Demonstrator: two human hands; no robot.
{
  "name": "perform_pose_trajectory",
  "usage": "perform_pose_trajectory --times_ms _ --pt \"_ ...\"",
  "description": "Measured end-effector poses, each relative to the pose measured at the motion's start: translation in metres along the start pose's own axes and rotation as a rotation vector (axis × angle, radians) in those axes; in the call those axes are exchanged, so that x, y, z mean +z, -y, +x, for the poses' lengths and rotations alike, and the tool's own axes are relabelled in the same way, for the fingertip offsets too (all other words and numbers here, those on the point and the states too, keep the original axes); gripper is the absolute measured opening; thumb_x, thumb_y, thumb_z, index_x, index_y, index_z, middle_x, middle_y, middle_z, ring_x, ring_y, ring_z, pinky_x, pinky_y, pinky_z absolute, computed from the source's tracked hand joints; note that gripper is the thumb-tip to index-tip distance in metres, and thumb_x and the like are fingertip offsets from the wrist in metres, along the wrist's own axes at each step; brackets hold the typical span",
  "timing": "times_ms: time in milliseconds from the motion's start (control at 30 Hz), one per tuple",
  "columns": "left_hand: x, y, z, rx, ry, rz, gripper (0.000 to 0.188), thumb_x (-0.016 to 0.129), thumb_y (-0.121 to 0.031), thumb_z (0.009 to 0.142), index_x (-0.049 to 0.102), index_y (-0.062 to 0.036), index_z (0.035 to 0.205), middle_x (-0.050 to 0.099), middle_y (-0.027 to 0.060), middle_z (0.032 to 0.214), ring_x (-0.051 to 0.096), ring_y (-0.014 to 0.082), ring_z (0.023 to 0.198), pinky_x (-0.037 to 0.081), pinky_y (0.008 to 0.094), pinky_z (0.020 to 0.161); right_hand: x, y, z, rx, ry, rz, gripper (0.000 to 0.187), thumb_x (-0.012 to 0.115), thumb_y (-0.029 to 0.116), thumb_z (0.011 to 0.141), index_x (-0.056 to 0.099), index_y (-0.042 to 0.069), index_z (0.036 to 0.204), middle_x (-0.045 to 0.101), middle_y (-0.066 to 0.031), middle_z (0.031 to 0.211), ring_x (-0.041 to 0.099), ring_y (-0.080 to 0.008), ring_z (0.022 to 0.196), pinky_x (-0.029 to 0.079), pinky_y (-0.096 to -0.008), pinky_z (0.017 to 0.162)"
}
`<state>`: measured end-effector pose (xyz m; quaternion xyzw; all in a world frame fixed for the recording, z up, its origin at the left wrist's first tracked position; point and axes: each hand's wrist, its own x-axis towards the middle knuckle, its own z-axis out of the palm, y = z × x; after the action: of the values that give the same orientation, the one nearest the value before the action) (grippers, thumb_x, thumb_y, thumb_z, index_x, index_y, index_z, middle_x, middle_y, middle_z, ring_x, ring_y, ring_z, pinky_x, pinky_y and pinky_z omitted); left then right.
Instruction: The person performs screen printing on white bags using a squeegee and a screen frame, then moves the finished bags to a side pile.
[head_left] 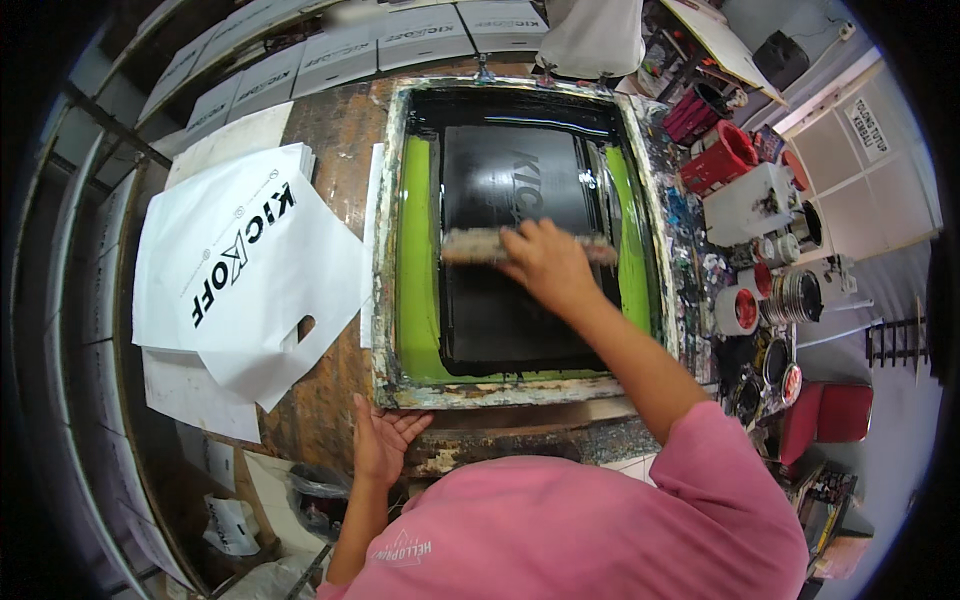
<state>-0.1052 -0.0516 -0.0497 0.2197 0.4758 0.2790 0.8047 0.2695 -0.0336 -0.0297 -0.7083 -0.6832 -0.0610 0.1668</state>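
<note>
My right hand (552,265) grips the wooden handle of a squeegee (468,246), which lies crosswise over the middle of a screen-printing frame (500,394). Black ink (510,325) coats the mesh, with bright green strips showing along both sides. Dark lettering shows faintly through the mesh beyond the squeegee. At the frame's near left corner my left hand (385,438) is held palm up with fingers stretched out, close to or touching the frame's underside; I cannot tell which. A pile of white printed bags (240,260) with black lettering lies left of the frame.
Printed white sheets or bags (420,35) fill racks at the back and left. Ink tubs, a red bucket (718,158) and a white container (750,205) crowd the table's right side. A red chair (845,412) stands at the right, and hinge clamps (484,70) hold the frame's far edge.
</note>
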Motion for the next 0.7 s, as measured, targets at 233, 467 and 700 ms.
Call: perform_pose_trajectory --times_ms 233,467,700 --pt "-0.002 0.001 0.005 0.035 0.030 -0.079 0.070 0.046 -0.059 0.109 0.047 0.0058 0.138 0.061 0.0277 0.127 0.066 0.0412 0.119 0.057 0.0595 0.103 0.031 -0.101 0.133 0.002 -0.096 -0.086 0.034 0.072 0.044 0.093 0.068 0.012 0.104 0.065 -0.0095 0.099 0.066 -0.0332 0.098 0.057 -0.0478 0.075" --pt "-0.005 0.005 0.005 0.106 0.115 0.044 0.068 0.047 -0.054 0.110 0.045 0.0039 0.146 0.061 0.0282 0.134 0.066 0.0384 0.122 0.060 0.0533 0.102 -0.020 -0.088 0.133 0.061 0.308 0.079 0.052 0.060 0.059 0.100 0.075 0.011 0.112 0.076 -0.0179 0.104 0.072 -0.0420 0.100 0.056 -0.0538 0.088" --pt "-0.013 0.013 0.009 0.177 0.199 0.022 0.064 0.047 -0.052 0.111 0.051 0.0067 0.137 0.067 0.0249 0.124 0.069 0.0370 0.116 0.057 0.0529 0.104 -0.095 0.052 -0.050 0.067 0.402 0.177 0.049 0.061 0.055 0.100 0.071 0.008 0.109 0.073 -0.0209 0.089 0.072 -0.0420 0.089 0.055 -0.0554 0.078"
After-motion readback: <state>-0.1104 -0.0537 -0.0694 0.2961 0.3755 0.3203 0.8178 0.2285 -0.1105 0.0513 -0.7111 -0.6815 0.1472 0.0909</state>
